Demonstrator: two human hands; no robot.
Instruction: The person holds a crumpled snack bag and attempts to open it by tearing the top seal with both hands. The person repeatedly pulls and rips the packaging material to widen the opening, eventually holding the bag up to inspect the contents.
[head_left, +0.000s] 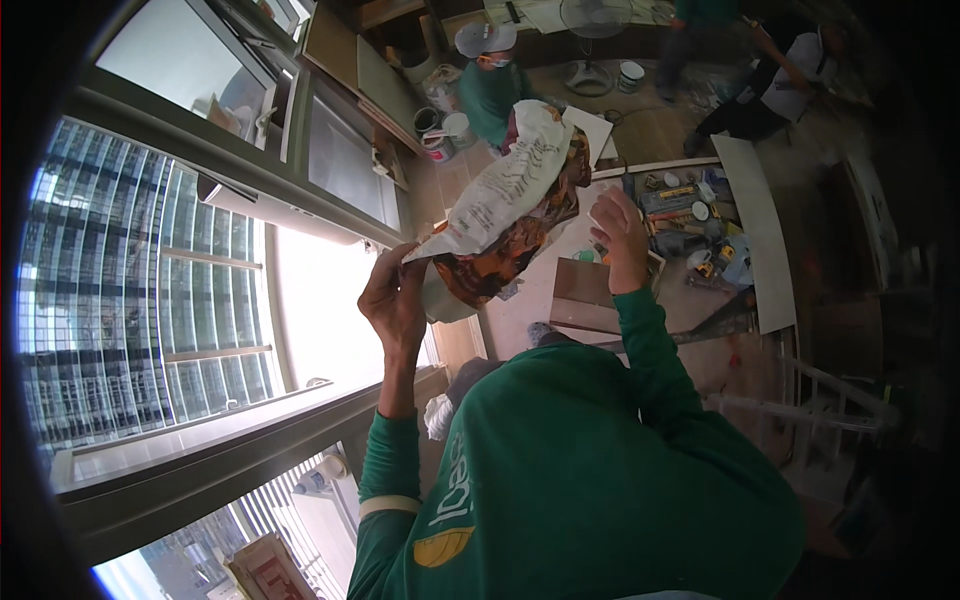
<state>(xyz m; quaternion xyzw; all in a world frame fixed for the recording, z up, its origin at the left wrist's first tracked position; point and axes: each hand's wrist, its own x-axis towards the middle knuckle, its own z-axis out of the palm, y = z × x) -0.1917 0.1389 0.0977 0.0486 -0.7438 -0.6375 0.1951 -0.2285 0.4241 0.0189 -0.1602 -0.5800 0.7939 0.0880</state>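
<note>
A large crumpled bag (500, 200), white along one side and printed brown and orange on the other, stretches out in front of me. My left hand (393, 300) pinches its near left corner between thumb and fingers. The bag's far end rises toward the upper middle of the view. To the right of it is my right hand (622, 232), raised with its fingers loosely bent and apart, and a small gap shows between it and the bag. What the bag contains, if anything, is hidden.
Windows with a sill (240, 420) run along my left. Tools (690, 215) crowd a board to the right, beside a long pale panel (757, 235). A brown box (585, 292) sits below my right hand. A person in green (484, 105) is ahead, near several buckets (457, 127).
</note>
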